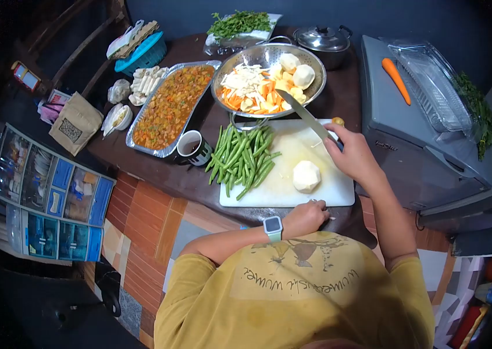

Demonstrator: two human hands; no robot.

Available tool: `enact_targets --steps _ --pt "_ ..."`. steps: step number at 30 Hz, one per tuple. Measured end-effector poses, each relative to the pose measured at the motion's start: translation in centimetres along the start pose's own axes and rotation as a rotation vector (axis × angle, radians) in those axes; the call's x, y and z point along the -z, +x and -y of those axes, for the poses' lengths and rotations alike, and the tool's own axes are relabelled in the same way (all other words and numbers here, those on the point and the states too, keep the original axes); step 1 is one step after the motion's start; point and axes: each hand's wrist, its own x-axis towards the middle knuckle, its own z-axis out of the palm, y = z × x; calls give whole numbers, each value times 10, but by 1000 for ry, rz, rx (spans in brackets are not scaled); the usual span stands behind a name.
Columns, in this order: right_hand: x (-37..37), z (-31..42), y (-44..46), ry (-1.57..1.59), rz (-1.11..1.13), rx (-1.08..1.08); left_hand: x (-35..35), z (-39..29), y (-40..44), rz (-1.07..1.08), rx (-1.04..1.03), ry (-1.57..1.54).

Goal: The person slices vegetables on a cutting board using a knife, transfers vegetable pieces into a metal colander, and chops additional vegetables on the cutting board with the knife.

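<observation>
My right hand (350, 154) is closed around the handle of a kitchen knife (307, 115). The blade points up and left, its tip over the rim of a metal colander (320, 93) that holds cut orange, yellow and white vegetables. Below the knife, a peeled round white root vegetable (306, 176) sits on the white cutting board (284, 195). My left hand (307, 218), wearing a watch, is curled at the board's near edge; its fingertips are hidden. Green beans (243, 157) lie heaped on the board's left side. A small brownish piece (338, 121) rests by the far right corner.
Left of the colander stand a foil tray of chunky stew (171, 107) and a cup (191, 145). Leafy greens (240, 24) and a lidded pot (323, 39) are behind. A carrot (396, 81) and clear plastic trays (432, 87) lie on the grey surface at right.
</observation>
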Motion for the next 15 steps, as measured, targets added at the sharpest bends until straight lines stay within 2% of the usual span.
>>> enact_targets --steps 6,10,15 --pt "20 -33 -32 27 -158 -48 6 -3 4 18 -30 -46" --pt "29 -35 -55 79 -77 -191 6 -11 4 66 -24 63" --pt "13 -59 -71 17 -59 -222 4 -17 8 191 -28 223"
